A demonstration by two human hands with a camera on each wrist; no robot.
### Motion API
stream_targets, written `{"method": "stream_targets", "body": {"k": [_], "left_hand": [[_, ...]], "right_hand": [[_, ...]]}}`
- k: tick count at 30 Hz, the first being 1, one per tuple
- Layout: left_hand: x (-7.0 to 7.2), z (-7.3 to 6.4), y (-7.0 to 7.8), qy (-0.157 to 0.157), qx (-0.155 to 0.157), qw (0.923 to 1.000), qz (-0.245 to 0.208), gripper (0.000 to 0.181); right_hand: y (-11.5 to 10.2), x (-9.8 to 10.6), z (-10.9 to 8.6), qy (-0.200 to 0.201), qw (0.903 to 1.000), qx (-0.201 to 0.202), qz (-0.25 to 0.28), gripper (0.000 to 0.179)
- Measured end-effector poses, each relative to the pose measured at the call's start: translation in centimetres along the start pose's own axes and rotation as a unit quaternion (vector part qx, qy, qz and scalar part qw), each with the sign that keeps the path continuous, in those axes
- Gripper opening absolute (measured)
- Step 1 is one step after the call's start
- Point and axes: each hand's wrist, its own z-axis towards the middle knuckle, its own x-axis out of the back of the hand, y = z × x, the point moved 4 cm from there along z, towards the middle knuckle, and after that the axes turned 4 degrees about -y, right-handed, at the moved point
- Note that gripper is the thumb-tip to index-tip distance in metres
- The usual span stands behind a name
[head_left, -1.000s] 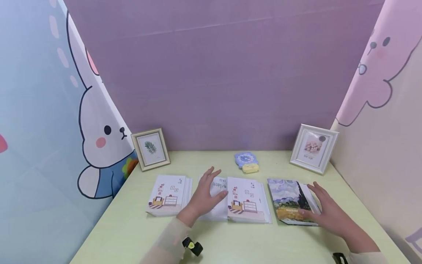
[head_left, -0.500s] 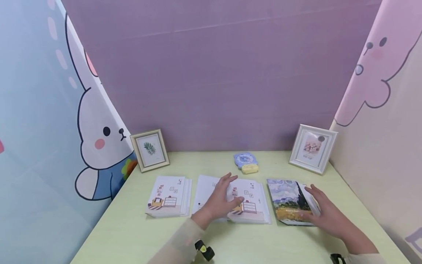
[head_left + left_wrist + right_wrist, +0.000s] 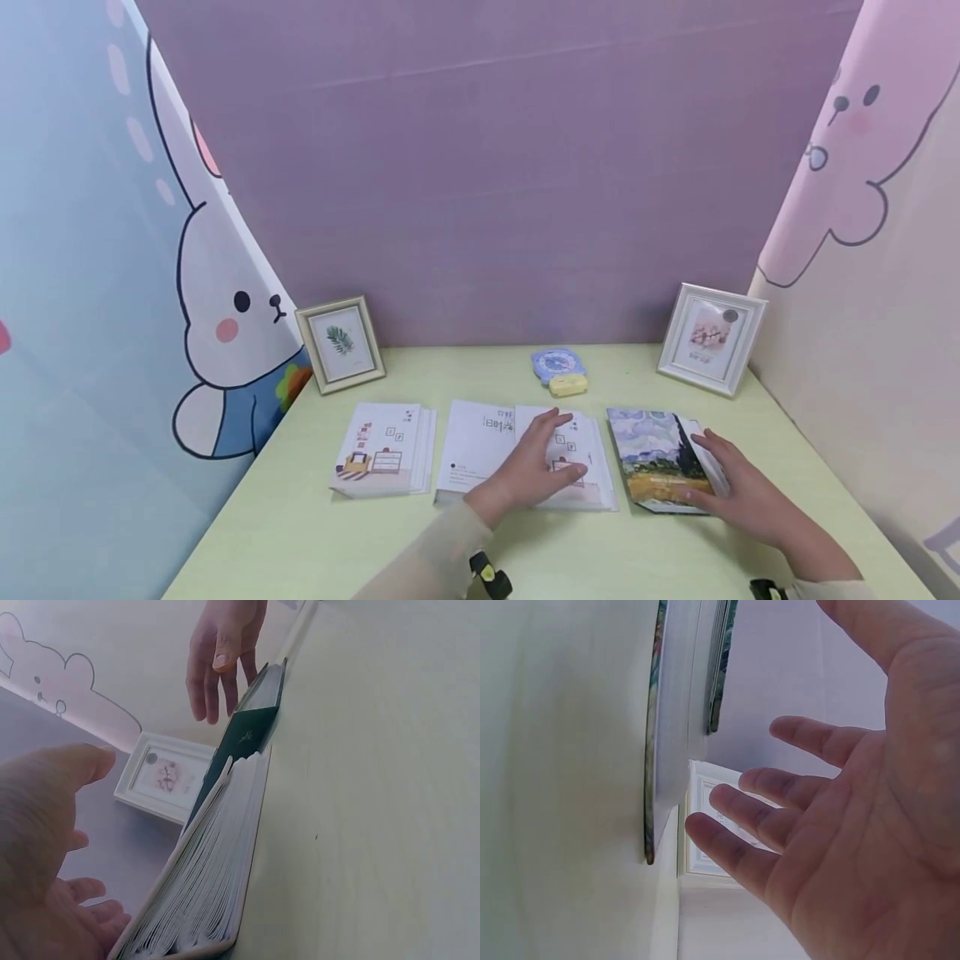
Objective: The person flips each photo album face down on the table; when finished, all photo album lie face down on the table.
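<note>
My left hand [image 3: 528, 467] hovers over a white book [image 3: 468, 454] with a drawn-room picture on its right-hand side, its fingers spread and relaxed. In the left wrist view the page block of a book [image 3: 206, 855] lies beside this hand [image 3: 37, 832], with nothing gripped. At the right, a book with a painted landscape cover [image 3: 648, 454] lies on the table. My right hand [image 3: 750, 500] is held over its right edge, fingers loosely extended. The right wrist view shows the right palm [image 3: 870, 810] facing that book's pages [image 3: 676, 712], apart from them.
Another white room-picture book [image 3: 382, 450] lies at the left of the pale table [image 3: 300, 550]. A blue and yellow clock-like item [image 3: 558, 367] sits behind the books. Picture frames stand at the back left [image 3: 342, 343] and back right [image 3: 712, 337], near the walls.
My left hand has moved rightward across the middle white book, uncovering its left side. My right hand has stayed nearly in place by the landscape book. The books have not visibly moved.
</note>
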Motion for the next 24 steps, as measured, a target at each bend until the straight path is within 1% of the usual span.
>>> {"method": "stream_targets", "body": {"k": [3, 9, 16, 19, 24], "left_hand": [[-0.5, 0.2, 0.2, -0.004, -0.002, 1.0, -0.002, 0.081], [-1.2, 0.7, 0.6, -0.002, -0.011, 0.9999, 0.012, 0.08], [-1.8, 1.3, 1.7, -0.006, 0.0, 0.9999, 0.008, 0.085], [-2.2, 1.5, 2.0, -0.009, 0.007, 0.9999, 0.004, 0.085], [-3.0, 2.0, 2.1, -0.025, 0.016, 0.9994, -0.015, 0.083]], "right_hand": [[0.0, 0.0, -0.1, 0.0, 1.0, -0.003, -0.001, 0.093], [-0.1, 0.0, -0.2, 0.0, 1.0, -0.001, -0.004, 0.092], [0.1, -0.2, -0.2, -0.017, 0.9995, -0.019, -0.018, 0.093], [0.2, -0.2, -0.3, -0.01, 0.9998, -0.001, -0.016, 0.087], [0.3, -0.2, -0.2, 0.005, 0.9993, 0.034, -0.013, 0.078]]}}
